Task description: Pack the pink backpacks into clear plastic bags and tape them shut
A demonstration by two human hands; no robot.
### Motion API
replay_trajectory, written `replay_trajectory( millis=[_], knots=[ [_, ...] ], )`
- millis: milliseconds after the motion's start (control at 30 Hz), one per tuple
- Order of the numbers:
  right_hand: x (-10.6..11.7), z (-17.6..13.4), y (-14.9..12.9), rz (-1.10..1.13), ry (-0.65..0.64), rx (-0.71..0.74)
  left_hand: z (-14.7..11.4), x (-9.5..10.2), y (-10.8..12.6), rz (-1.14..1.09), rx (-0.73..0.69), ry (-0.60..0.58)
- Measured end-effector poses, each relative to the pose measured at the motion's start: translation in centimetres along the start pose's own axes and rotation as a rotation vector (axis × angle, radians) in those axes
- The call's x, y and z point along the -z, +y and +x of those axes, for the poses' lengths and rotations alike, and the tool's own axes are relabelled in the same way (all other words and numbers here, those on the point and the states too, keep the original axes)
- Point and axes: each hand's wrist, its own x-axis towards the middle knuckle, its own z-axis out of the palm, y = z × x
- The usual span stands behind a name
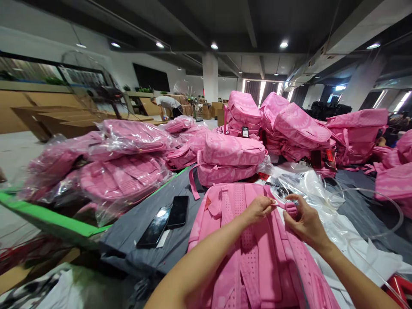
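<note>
A pink backpack (267, 266) lies in front of me with its padded shoulder straps facing up. My left hand (261, 207) is closed in a pinch on a narrow pink strap (279, 204) near the backpack's top edge. At the right, my right hand (304, 221) has its thumb and fingers around a pink plastic buckle (291, 209) on that strap. The strap stretches between the two hands, a little above the bag. Just beyond the top edge sits another pink backpack (231, 150).
Two phones (178, 211) lie on the grey-covered table (128, 234) to the left. Plastic-wrapped backpacks (125, 176) fill a green-edged surface (80, 227). More pink backpacks (299, 126) are piled behind. Clear plastic bags (309, 184) lie right. A person (169, 105) bends over far back.
</note>
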Motion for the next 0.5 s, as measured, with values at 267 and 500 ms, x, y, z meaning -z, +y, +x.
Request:
replay_trajectory(
  millis=[267,500],
  knots=[
    [2.5,4.3,-1.4,0.044,-0.239,0.036,1.3,2.8,5.0,0.610,-0.090,-0.149],
    [2.0,8.8,0.2,0.171,-0.382,0.031,-9.8,0.7,9.2,0.959,0.086,-0.075]
  ],
)
